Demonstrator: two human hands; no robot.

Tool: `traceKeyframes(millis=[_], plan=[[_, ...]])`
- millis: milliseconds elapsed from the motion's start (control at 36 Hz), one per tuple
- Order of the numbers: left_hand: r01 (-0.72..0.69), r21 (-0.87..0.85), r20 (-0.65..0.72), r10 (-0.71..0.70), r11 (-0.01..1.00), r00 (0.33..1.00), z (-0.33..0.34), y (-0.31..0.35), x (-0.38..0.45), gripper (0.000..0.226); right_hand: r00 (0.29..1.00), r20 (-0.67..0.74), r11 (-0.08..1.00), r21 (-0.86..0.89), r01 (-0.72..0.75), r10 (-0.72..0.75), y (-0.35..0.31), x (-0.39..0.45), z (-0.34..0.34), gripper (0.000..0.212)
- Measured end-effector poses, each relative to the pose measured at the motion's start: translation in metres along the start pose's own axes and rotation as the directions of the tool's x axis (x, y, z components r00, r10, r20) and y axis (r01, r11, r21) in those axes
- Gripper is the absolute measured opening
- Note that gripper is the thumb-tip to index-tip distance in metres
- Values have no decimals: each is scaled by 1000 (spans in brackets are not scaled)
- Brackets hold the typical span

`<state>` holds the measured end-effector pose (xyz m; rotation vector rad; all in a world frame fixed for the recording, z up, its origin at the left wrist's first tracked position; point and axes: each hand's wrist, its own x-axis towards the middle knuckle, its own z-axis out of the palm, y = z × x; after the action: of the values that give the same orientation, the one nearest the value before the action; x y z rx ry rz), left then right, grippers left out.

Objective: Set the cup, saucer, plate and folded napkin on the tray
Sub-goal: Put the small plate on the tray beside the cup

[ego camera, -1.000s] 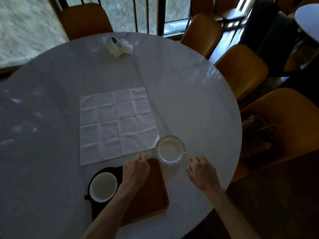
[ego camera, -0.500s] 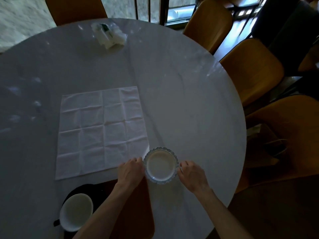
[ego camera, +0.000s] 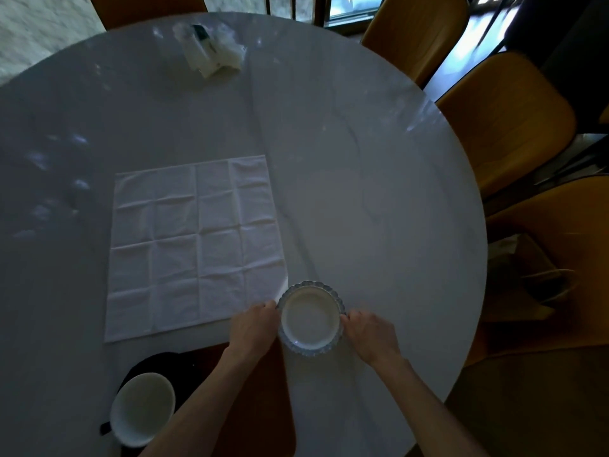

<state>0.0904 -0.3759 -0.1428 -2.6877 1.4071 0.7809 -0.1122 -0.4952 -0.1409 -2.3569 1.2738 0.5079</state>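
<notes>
A small white plate with a scalloped bluish rim sits on the table near its front edge. My left hand grips its left rim and my right hand grips its right rim. A brown wooden tray lies under my left forearm at the front. On the tray's left part a white cup stands on a black saucer. A white napkin lies unfolded flat on the table, its near right corner next to the plate.
The round white marble table has a crumpled white packet at its far side. Several orange-brown chairs stand around the right and far edges. Dark floor lies to the lower right.
Both hands moved forward from the tray and table edge and closed on the plate's two sides. The view shifted to the right and down.
</notes>
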Motion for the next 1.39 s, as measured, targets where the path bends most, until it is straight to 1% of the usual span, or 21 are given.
traceKeyframes(millis=[56,139,194,250,417,500,583,722,944,1056,1167,1306,1389], plan=[[27,-44,29,-26,999,999,-1,-1,3,26,999,36,999,41,-31,30,-1,0,0,41],[62,-113,102,-51,992,993,-3,-1,5,34,993,85,982,163,-92,79,-4,0,1,41],[80,-199,147,-50,977,988,-4,0,6,35,988,108,961,241,-137,114,-4,1,3,41],[85,-263,158,-44,961,986,-5,0,7,32,985,114,937,311,-160,130,-3,3,7,39],[76,-368,104,-40,927,994,-4,-3,8,31,988,46,879,453,-151,147,3,9,17,41],[64,-398,38,-54,915,998,-3,-4,8,32,988,28,847,510,-146,153,2,6,11,34],[39,-435,-24,-55,900,998,-10,-1,5,32,989,-12,827,550,-116,147,-2,0,-1,38],[-7,-502,-133,-69,865,989,-27,4,-6,31,992,-59,803,593,-56,113,-5,-8,-23,38],[-75,-608,-239,-92,790,967,-49,-4,-40,22,991,-133,812,581,56,26,-16,-25,-46,40],[-84,-638,-255,-107,765,961,-51,-15,-63,22,989,-142,826,554,107,-33,-28,-35,-47,39],[-70,-660,-251,-132,748,959,-43,-31,-86,22,990,-121,841,527,120,-66,-40,-46,-40,38],[-28,-652,-268,-195,758,944,-27,-50,-112,23,992,-68,824,554,122,-102,-55,-58,-21,38],[33,-670,-238,-257,741,937,-13,-62,-126,26,992,-40,819,561,123,-121,-63,-62,-8,37]])
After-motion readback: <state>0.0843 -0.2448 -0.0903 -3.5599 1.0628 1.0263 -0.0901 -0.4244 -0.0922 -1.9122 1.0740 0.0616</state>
